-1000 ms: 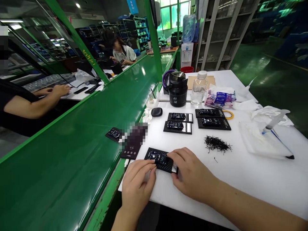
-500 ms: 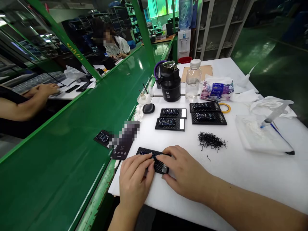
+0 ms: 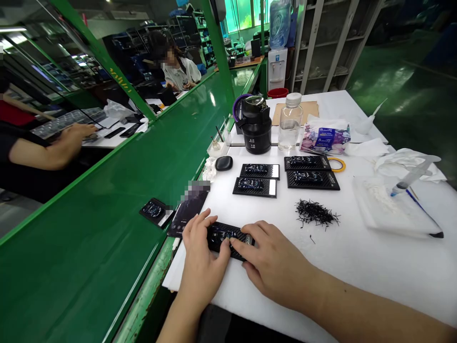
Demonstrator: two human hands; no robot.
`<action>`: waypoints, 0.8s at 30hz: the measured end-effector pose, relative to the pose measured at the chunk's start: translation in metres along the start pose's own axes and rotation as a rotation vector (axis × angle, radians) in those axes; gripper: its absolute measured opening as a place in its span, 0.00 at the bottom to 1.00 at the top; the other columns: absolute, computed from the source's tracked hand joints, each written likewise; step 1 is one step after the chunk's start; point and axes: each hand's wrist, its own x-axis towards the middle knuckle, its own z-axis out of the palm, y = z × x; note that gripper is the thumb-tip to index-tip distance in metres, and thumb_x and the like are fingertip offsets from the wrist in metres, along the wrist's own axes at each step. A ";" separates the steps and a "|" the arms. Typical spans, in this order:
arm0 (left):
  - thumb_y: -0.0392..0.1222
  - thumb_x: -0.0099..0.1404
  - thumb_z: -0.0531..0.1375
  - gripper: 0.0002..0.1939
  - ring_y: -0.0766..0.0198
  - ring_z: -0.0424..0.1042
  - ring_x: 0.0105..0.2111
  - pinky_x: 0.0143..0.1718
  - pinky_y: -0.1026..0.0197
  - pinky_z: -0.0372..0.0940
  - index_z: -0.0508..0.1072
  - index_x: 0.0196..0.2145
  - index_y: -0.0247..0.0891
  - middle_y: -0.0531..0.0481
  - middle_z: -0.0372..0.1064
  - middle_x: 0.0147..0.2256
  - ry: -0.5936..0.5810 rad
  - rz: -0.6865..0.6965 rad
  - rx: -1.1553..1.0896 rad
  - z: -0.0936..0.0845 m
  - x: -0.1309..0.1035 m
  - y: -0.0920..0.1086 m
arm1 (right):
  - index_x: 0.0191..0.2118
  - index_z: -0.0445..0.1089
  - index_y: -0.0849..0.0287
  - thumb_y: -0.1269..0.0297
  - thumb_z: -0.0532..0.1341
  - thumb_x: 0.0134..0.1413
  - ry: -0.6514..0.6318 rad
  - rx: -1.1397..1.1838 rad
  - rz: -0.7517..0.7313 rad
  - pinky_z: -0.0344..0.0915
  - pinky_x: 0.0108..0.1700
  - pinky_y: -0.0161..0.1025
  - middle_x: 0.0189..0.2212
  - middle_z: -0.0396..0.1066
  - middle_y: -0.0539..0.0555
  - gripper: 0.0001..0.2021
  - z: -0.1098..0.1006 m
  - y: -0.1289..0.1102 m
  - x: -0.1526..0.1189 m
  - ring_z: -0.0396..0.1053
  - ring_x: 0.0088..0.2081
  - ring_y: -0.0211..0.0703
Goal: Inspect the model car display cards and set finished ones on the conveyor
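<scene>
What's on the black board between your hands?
A glossy dark toy car sits on the textured black rectangular board; the left hand and right hand partly hide both.

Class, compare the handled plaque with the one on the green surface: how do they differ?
The handled plaque is over the white table; the other plaque lies on the green surface. The left hand and right hand touch and partly cover the handled plaque; no hand touches the other plaque. Both carry a dark, glossy model.

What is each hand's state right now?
Left hand: open, thumb at the model car.
Right hand: closed around one end of the black board.
</scene>
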 end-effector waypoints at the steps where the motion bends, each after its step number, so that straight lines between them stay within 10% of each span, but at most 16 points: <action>1: 0.41 0.67 0.56 0.20 0.46 0.52 0.64 0.61 0.33 0.57 0.62 0.56 0.41 0.40 0.59 0.62 -0.017 -0.023 -0.011 0.000 0.000 0.000 | 0.62 0.67 0.60 0.72 0.56 0.63 0.000 -0.005 -0.001 0.66 0.52 0.54 0.50 0.66 0.63 0.22 0.000 0.000 0.000 0.61 0.50 0.56; 24: 0.46 0.61 0.63 0.30 0.49 0.64 0.58 0.62 0.41 0.57 0.65 0.60 0.43 0.41 0.64 0.57 -0.150 -0.368 -0.218 -0.007 0.014 -0.003 | 0.61 0.67 0.61 0.69 0.59 0.63 -0.036 -0.044 -0.057 0.66 0.51 0.50 0.50 0.66 0.61 0.21 -0.008 0.005 -0.002 0.61 0.49 0.54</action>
